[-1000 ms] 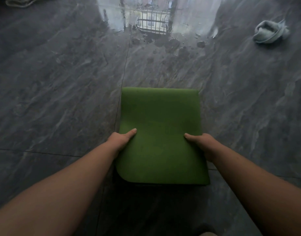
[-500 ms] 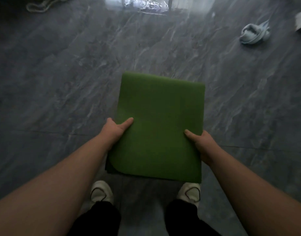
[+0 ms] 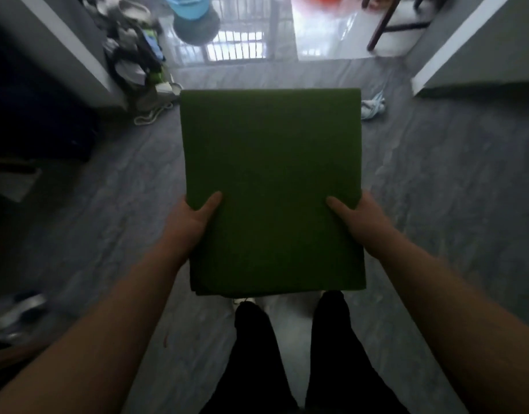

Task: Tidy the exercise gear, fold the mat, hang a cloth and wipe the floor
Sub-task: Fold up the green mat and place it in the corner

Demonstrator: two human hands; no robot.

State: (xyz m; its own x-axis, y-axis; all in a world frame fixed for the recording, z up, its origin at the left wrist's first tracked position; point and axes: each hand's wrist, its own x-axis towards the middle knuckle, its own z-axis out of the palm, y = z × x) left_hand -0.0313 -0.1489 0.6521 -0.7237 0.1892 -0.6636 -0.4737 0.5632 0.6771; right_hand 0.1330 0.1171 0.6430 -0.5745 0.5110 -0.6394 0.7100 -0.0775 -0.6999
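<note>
Folded mat off the floor, held out flat in both hands.

Nearest: dark trouser legs (image 3: 290, 354) straight below, pale shoes barely showing under the mat's near edge. Left hand (image 3: 190, 222) grips the green folded mat (image 3: 272, 189) at its left edge, thumb on top, fingers hidden beneath; right hand (image 3: 361, 219) grips the right edge the same way. Half a second ago the mat sat lower and slightly skewed; it is now raised higher, square to the view, clear of the grey floor (image 3: 436, 189). View has tipped up, so more room shows. Farther: pale cloth (image 3: 372, 107) bunched on the floor just past the mat's far right corner; coiled rope (image 3: 151, 115) at far left, beside a shoe pile (image 3: 134, 55). Beyond, a blue bucket (image 3: 188, 7) and a chair leg (image 3: 382, 22).
</note>
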